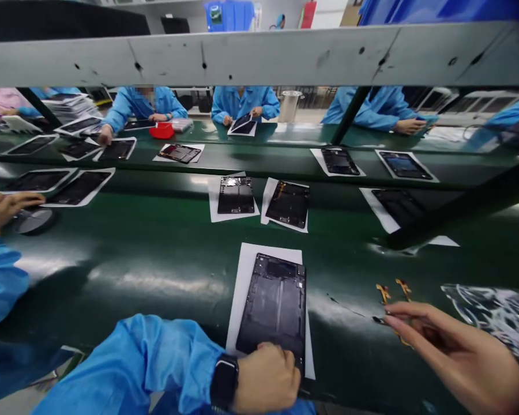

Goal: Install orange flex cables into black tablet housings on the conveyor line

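In front of me a dark tablet housing lies, slightly turned, on a white sheet. My left hand, below a black wristwatch, has its fingers curled over the housing's lower edge; the fingertips are hidden. Off to the right, my right hand pinches the end of a thin black cable between thumb and forefinger. The cable stretches left toward the housing, apart from it. Small orange flex cables lie on the green bench, some just behind and under my right fingers.
A clear bag of white pieces lies at the right. Two opened tablets sit on sheets ahead. A dark post rises at right, under a grey beam. At left, a co-worker's hand is beside a round dish. Several co-workers sit opposite.
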Demonstrator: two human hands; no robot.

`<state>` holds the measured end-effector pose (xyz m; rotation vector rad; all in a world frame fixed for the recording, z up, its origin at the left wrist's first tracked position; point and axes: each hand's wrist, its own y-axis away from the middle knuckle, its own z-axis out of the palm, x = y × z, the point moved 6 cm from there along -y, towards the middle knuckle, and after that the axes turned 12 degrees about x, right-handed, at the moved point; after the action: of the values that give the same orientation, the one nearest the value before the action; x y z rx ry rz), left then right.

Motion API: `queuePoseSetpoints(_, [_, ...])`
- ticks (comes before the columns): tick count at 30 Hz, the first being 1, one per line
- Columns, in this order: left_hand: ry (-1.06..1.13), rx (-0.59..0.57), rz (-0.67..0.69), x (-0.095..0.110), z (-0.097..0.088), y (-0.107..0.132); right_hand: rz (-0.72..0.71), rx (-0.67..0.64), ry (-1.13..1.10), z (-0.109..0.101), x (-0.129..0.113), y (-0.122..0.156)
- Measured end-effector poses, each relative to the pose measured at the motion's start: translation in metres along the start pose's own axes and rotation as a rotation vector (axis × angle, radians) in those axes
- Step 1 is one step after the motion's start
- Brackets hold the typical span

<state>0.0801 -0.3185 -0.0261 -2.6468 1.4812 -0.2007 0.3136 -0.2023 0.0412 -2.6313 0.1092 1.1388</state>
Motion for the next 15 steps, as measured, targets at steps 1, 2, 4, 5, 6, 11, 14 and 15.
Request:
queuePoseSetpoints(1, [0.079,0.031,-0.028,-0.01,-0.006,0.001,-0.037,-0.073,-0.026,0.004,-0.008,0.005])
queuePoseSetpoints(2, [0.173,0.082,-0.09,-0.022,-0.015,0.002,-0.076,-0.141,-0.048,0.009,-0.017,0.009])
queuePoseSetpoints(4, [0.399,0.246,-0.312,-0.054,-0.04,0.008,-0.13,-0.225,-0.06,0.021,-0.035,0.013])
queuePoseSetpoints(5, [0.52,0.334,-0.43,-0.068,-0.051,0.012,-0.142,-0.261,-0.064,0.028,-0.043,0.014])
queuePoseSetpoints(6, [0.635,0.406,-0.524,-0.079,-0.058,0.016,-0.148,-0.301,-0.065,0.037,-0.052,0.014])
queuePoseSetpoints(11, [0.918,0.485,-0.62,-0.094,-0.044,0.016,-0.184,-0.521,-0.101,0.09,-0.093,0.008])
queuePoseSetpoints(14, [0.82,0.491,-0.671,-0.104,-0.023,0.021,-0.189,-0.557,-0.171,0.122,-0.105,-0.001])
queuePoseSetpoints(15, [0.73,0.493,-0.677,-0.109,-0.019,0.025,-0.181,-0.555,-0.189,0.133,-0.105,-0.004])
